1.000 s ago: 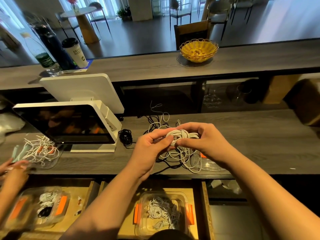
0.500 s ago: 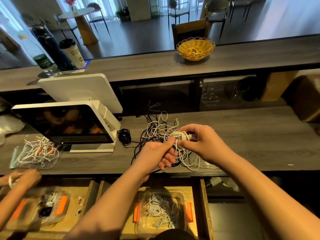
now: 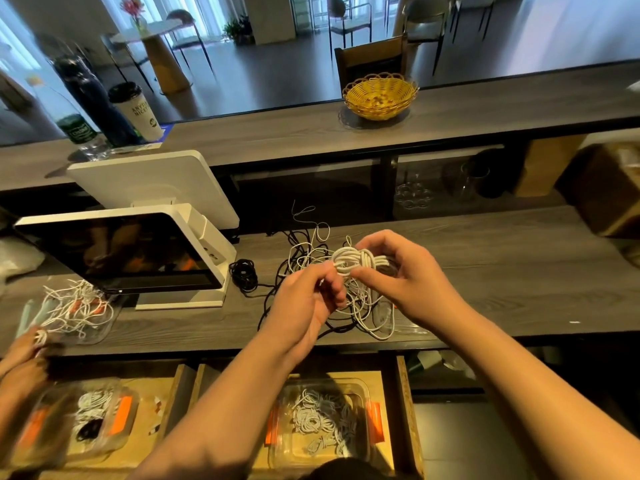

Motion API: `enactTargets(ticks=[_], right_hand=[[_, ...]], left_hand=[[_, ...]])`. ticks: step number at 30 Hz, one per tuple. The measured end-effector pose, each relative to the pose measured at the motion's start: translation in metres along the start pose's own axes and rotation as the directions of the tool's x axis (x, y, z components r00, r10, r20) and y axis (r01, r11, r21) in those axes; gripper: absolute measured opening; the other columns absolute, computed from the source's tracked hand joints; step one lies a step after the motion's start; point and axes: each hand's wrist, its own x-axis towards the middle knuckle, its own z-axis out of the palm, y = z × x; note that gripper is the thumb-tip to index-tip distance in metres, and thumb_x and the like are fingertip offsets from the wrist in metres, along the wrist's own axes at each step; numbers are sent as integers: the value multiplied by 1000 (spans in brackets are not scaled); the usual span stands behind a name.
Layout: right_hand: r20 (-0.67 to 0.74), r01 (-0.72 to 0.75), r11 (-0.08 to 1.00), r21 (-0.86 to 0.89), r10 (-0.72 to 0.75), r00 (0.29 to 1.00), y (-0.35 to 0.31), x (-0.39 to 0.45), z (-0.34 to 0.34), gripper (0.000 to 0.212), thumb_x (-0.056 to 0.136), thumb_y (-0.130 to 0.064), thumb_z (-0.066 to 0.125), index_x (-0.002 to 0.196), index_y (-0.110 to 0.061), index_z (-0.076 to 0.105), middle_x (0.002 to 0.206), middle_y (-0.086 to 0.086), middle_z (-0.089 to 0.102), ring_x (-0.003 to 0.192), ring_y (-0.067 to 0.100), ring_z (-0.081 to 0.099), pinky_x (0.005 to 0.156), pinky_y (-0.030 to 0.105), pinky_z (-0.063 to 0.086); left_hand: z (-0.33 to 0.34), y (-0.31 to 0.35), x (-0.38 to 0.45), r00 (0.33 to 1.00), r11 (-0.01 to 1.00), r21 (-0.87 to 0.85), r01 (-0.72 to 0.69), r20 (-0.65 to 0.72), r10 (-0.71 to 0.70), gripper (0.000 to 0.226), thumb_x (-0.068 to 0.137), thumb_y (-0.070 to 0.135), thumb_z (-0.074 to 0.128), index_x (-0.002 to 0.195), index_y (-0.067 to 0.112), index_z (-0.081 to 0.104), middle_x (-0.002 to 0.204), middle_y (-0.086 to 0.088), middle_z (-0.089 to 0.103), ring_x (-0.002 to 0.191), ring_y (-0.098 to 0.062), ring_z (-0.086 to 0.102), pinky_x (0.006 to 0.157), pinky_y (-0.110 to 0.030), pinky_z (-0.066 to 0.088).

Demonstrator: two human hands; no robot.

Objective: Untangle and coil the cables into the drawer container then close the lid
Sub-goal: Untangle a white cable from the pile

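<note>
Since the clear container (image 3: 322,424) in the open drawer at the bottom centre already holds coiled cables, yours goes there next. Mid-frame, your left hand (image 3: 304,299) pinches the loose end while your right hand (image 3: 398,275) curls round the white cable bundle (image 3: 356,261), above the tangle (image 3: 332,299) on the counter. It looks light, limp and springy; I'd grip across the wraps.

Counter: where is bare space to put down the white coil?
Free: the counter right of the right hand. Crowded: the cable pile under the hands, up to the screen. The white coil is held by both hands.
</note>
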Motion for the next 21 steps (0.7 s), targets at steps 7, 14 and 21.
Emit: enactTargets(ticks=[7, 14, 21], right_hand=[[142, -111, 971, 212, 82, 987, 5, 0, -14, 22, 92, -11, 66, 112, -19, 69, 96, -1, 71, 78, 10, 63, 69, 23, 52], [283, -268, 859, 436, 152, 947, 16, -10, -20, 25, 89, -19, 66, 113, -19, 73, 104, 16, 70, 86, 24, 59, 71, 29, 49], [80, -234, 927, 293, 220, 972, 27, -20, -4, 22, 84, -9, 73, 104, -15, 67, 91, 1, 71, 76, 13, 67, 71, 28, 57]], left_hand=[[2, -2, 0, 994, 951, -302, 60, 102, -31, 25, 91, 18, 47, 68, 16, 40, 69, -1, 49, 65, -13, 51, 74, -29, 44], [5, -13, -3, 987, 920, -378, 97, 153, -42, 27, 96, 17, 38, 69, 17, 36, 67, -1, 44, 63, -14, 47, 67, -28, 45], [-5, 0, 3, 991, 836, 541, 91, 31, -128, 34, 100, 31, 50, 70, 17, 54, 54, 2, 51, 43, -10, 35, 47, -22, 30]])
